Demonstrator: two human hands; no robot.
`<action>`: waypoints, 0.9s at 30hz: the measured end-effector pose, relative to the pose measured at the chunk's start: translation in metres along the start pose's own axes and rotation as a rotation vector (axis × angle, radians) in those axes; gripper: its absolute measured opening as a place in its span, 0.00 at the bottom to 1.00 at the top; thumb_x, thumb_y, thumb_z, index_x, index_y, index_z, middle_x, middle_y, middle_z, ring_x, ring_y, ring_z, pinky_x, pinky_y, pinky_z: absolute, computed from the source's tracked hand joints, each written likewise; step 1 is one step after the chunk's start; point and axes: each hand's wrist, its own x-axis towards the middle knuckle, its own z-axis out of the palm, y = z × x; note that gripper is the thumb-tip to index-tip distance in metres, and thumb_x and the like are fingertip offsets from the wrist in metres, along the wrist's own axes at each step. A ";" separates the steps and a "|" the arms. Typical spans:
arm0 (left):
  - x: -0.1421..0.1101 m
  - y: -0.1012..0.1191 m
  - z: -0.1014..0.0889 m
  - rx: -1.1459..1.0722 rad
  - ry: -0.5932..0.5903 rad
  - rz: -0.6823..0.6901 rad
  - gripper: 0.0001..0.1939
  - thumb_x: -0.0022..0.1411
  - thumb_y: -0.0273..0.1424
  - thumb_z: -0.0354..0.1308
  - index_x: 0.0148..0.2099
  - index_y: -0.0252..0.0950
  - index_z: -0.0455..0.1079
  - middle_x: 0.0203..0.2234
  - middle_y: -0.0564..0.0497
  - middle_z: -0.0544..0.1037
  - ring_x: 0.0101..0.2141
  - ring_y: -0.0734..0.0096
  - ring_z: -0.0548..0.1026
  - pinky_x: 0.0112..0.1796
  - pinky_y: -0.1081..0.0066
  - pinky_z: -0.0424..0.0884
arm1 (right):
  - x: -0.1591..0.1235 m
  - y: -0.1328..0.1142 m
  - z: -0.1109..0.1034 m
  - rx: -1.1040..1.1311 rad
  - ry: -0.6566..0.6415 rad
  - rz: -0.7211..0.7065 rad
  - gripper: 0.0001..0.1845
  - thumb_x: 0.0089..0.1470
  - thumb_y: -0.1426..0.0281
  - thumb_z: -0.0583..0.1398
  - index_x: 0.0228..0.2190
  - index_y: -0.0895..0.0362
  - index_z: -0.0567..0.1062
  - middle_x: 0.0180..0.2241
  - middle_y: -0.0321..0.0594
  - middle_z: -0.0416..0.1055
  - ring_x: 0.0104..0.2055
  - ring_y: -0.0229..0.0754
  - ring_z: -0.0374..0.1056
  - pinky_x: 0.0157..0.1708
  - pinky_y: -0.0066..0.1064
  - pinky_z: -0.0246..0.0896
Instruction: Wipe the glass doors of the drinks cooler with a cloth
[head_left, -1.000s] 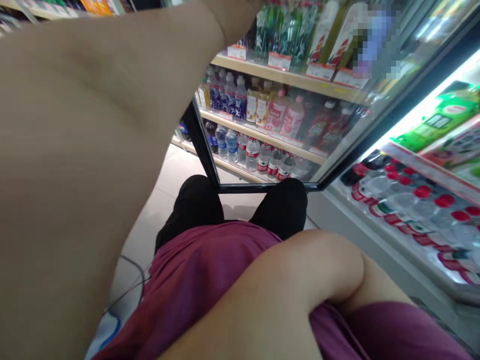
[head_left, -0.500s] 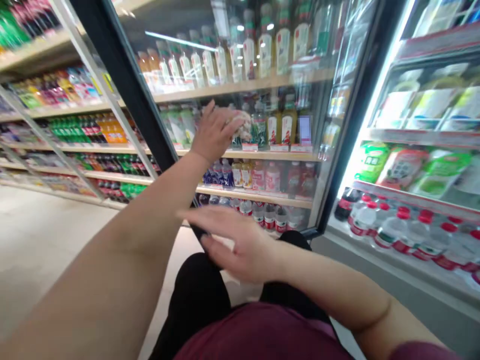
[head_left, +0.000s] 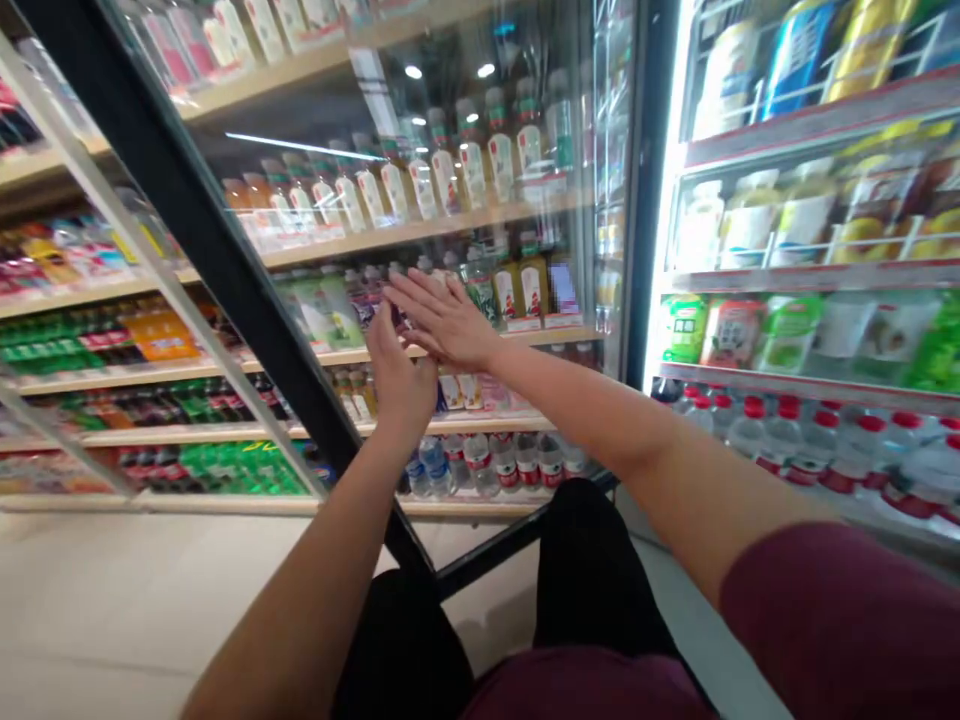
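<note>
Both my hands are raised against an open glass cooler door with a black frame. My left hand is upright, palm toward the glass, near the door's black edge. My right hand lies flat with its fingers spread, just above and right of the left, and the two overlap. Neither hand holds anything. Through the glass I see shelves of bottled drinks.
The open cooler at the right holds cartons, cans and red-capped water bottles on lit shelves. More drink shelves run along the left behind glass. Pale floor tiles lie at the lower left. My black trousers show below.
My right hand has risen from waist height up to the glass beside the left hand. The view has tilted upward, and the cloth-like thing near the left hand is no longer seen.
</note>
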 end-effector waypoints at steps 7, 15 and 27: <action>-0.111 0.170 -0.032 -0.739 -0.555 -0.127 0.07 0.78 0.38 0.59 0.51 0.43 0.75 0.46 0.50 0.80 0.49 0.62 0.77 0.53 0.66 0.71 | -0.002 0.043 -0.008 -0.139 -0.100 -0.239 0.32 0.74 0.74 0.41 0.74 0.48 0.55 0.76 0.34 0.49 0.79 0.44 0.40 0.78 0.58 0.29; -0.125 0.216 -0.006 -1.206 -0.932 -0.726 0.28 0.50 0.49 0.81 0.43 0.39 0.75 0.31 0.53 0.75 0.34 0.64 0.71 0.38 0.68 0.67 | -0.006 0.048 0.008 -0.043 -0.036 -0.158 0.30 0.73 0.74 0.45 0.70 0.42 0.62 0.75 0.27 0.53 0.79 0.39 0.41 0.79 0.50 0.28; -0.133 0.206 -0.037 -2.039 -1.146 -0.909 0.31 0.58 0.48 0.80 0.50 0.45 0.64 0.25 0.61 0.69 0.20 0.80 0.62 0.28 0.80 0.60 | -0.008 0.053 0.020 0.068 0.099 -0.135 0.25 0.70 0.67 0.45 0.52 0.50 0.80 0.70 0.30 0.62 0.75 0.45 0.51 0.75 0.50 0.42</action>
